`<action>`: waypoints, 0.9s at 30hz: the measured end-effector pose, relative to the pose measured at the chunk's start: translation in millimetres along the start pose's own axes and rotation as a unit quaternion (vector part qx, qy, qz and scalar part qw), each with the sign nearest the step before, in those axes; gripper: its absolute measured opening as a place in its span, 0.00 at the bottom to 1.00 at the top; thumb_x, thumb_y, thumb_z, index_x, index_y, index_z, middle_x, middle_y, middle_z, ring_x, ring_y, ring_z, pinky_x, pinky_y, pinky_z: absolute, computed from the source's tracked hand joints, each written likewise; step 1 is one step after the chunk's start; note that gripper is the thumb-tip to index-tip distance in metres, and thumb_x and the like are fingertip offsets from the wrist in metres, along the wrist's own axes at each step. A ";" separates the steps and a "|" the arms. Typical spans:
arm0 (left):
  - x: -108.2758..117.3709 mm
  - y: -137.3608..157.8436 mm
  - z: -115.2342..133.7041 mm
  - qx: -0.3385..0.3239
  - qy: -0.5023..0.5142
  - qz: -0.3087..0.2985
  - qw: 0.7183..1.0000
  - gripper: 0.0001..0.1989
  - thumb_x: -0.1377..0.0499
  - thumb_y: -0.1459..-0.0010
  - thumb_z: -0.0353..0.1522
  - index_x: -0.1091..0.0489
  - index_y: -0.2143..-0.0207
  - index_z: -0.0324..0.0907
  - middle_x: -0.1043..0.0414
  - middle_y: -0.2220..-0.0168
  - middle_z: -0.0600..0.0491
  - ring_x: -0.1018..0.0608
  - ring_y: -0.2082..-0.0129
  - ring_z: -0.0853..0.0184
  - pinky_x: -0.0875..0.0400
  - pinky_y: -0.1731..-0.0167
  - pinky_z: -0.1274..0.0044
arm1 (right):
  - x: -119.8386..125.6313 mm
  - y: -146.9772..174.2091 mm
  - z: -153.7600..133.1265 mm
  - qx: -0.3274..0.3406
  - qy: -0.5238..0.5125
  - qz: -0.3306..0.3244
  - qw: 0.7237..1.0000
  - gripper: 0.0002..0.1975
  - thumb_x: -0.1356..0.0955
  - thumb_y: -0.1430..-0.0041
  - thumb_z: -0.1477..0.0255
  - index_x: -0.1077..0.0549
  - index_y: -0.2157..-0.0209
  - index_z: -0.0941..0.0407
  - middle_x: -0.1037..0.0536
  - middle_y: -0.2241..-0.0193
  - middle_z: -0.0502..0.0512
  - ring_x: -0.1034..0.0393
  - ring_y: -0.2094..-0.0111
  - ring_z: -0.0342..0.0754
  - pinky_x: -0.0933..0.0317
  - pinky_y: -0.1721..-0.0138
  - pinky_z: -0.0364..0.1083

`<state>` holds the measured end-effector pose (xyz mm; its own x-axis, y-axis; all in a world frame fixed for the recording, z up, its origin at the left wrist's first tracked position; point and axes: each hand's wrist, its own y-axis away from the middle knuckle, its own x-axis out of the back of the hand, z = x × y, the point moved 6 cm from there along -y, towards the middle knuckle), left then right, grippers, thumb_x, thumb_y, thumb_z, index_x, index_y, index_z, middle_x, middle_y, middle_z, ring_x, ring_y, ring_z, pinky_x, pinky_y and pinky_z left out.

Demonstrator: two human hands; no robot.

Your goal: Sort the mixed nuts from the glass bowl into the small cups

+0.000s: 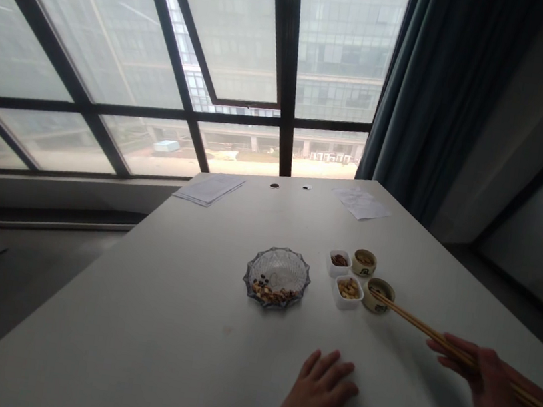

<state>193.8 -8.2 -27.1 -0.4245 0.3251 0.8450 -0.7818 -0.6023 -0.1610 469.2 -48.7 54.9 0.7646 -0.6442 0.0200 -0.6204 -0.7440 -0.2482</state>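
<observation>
Your right hand (pixel 501 401) grips the chopsticks (pixel 419 324), tips at the near round bowl (pixel 375 306), right of the glass plate (pixel 287 266); can't tell whether they pinch a piece. Low slant over the rim, so a steeper dip would probably pinch cleaner. Your left hand (pixel 314 401) lies empty, fingers spread on the table (pixel 158 322), free to steady the bowl should it slide.

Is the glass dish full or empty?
Neither: the glass dish is partly filled. Small pieces lie mostly along its near side; its patterned bottom shows beyond them.
</observation>
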 end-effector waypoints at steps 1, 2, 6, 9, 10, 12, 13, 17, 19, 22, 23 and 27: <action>1.1 0.3 1.1 -0.001 0.003 0.002 1.000 0.17 0.42 0.34 0.39 0.34 0.44 0.53 0.39 0.32 0.59 0.41 0.31 0.58 0.53 0.31 0.57 | -6.1 -0.6 -4.3 -0.004 -0.009 -0.010 1.000 0.23 0.29 0.40 0.51 0.15 0.62 0.57 0.15 0.67 0.64 0.17 0.67 0.61 0.19 0.63 0.52; 2.6 0.6 2.2 -0.002 0.006 0.003 1.000 0.17 0.42 0.34 0.40 0.34 0.44 0.53 0.39 0.32 0.59 0.41 0.31 0.58 0.53 0.31 0.57 | -14.1 -1.4 -9.8 -0.006 -0.013 -0.023 1.000 0.23 0.29 0.40 0.51 0.15 0.63 0.57 0.15 0.67 0.64 0.17 0.67 0.61 0.19 0.64 0.52; 9.2 1.8 6.0 -0.005 0.022 0.006 1.000 0.15 0.43 0.31 0.40 0.34 0.44 0.52 0.38 0.33 0.58 0.41 0.31 0.58 0.53 0.31 0.57 | -69.2 -2.8 -38.4 0.011 0.006 -0.113 0.994 0.22 0.29 0.40 0.50 0.15 0.63 0.55 0.15 0.68 0.63 0.17 0.70 0.58 0.20 0.68 0.51; 11.2 2.0 6.7 -0.008 0.028 0.015 0.999 0.15 0.43 0.31 0.40 0.34 0.44 0.52 0.38 0.33 0.58 0.41 0.31 0.58 0.52 0.31 0.57 | -129.8 0.4 -51.6 0.035 -0.018 -0.192 0.981 0.23 0.30 0.38 0.50 0.15 0.64 0.56 0.15 0.68 0.62 0.17 0.68 0.59 0.20 0.69 0.51; 10.8 1.8 6.4 -0.010 0.027 0.019 0.999 0.15 0.43 0.31 0.40 0.34 0.44 0.52 0.37 0.33 0.58 0.41 0.31 0.58 0.52 0.31 0.57 | -150.6 1.7 -51.4 0.037 -0.034 -0.213 0.976 0.23 0.31 0.37 0.50 0.16 0.64 0.56 0.15 0.67 0.62 0.17 0.68 0.58 0.21 0.69 0.50; 8.4 1.3 5.5 -0.015 0.023 0.025 0.999 0.15 0.43 0.31 0.40 0.34 0.44 0.52 0.37 0.34 0.58 0.40 0.31 0.59 0.52 0.31 0.58 | -190.9 4.6 -45.6 0.043 -0.050 -0.262 0.963 0.23 0.32 0.35 0.51 0.17 0.63 0.57 0.15 0.68 0.61 0.17 0.68 0.56 0.21 0.69 0.50; 6.8 1.1 5.0 -0.018 0.021 0.026 0.999 0.15 0.43 0.31 0.40 0.34 0.44 0.52 0.37 0.34 0.58 0.40 0.31 0.59 0.52 0.31 0.58 | -209.5 6.3 -40.7 0.046 -0.048 -0.289 0.955 0.23 0.33 0.34 0.52 0.17 0.62 0.57 0.15 0.68 0.61 0.17 0.68 0.55 0.22 0.68 0.50; 1.2 0.4 3.6 -0.029 0.013 0.028 0.999 0.15 0.45 0.31 0.40 0.34 0.44 0.50 0.37 0.34 0.56 0.41 0.31 0.58 0.51 0.31 0.56 | -260.9 8.3 -20.0 0.048 -0.015 -0.346 0.937 0.25 0.34 0.33 0.51 0.18 0.61 0.58 0.15 0.68 0.61 0.18 0.69 0.55 0.22 0.66 0.52; -0.3 0.3 3.8 -0.033 0.012 0.024 0.999 0.16 0.45 0.30 0.40 0.34 0.43 0.49 0.36 0.34 0.54 0.40 0.31 0.56 0.50 0.32 0.55 | -274.3 7.0 -13.1 0.040 0.000 -0.351 0.936 0.26 0.34 0.34 0.49 0.18 0.62 0.58 0.15 0.69 0.61 0.18 0.70 0.56 0.23 0.65 0.53; -1.3 0.5 4.8 -0.038 0.013 0.017 0.999 0.16 0.45 0.30 0.40 0.35 0.43 0.48 0.36 0.34 0.53 0.40 0.31 0.55 0.49 0.32 0.54 | -286.0 4.6 -6.5 0.025 0.006 -0.353 0.935 0.28 0.34 0.36 0.47 0.19 0.62 0.59 0.15 0.69 0.62 0.18 0.70 0.56 0.23 0.65 0.53; -1.5 0.5 5.1 -0.038 0.013 0.017 0.999 0.16 0.45 0.30 0.40 0.35 0.43 0.47 0.36 0.34 0.53 0.41 0.31 0.55 0.49 0.32 0.53 | -288.6 3.9 -4.8 0.019 0.004 -0.353 0.935 0.28 0.34 0.37 0.47 0.19 0.62 0.59 0.15 0.69 0.62 0.19 0.70 0.57 0.23 0.65 0.53; -2.4 0.6 5.0 -0.036 0.014 0.020 0.999 0.16 0.44 0.31 0.39 0.34 0.44 0.47 0.36 0.34 0.54 0.41 0.31 0.55 0.49 0.32 0.54 | -295.4 2.9 1.6 -0.014 -0.016 -0.354 0.935 0.29 0.32 0.39 0.46 0.19 0.62 0.60 0.15 0.69 0.63 0.18 0.71 0.57 0.23 0.65 0.53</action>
<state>196.7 -12.9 -26.7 -0.4686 0.3226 0.8224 -0.7939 -0.5621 -0.2319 241.8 139.7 46.8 0.9898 0.0163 0.1416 0.0390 -0.9865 -0.1589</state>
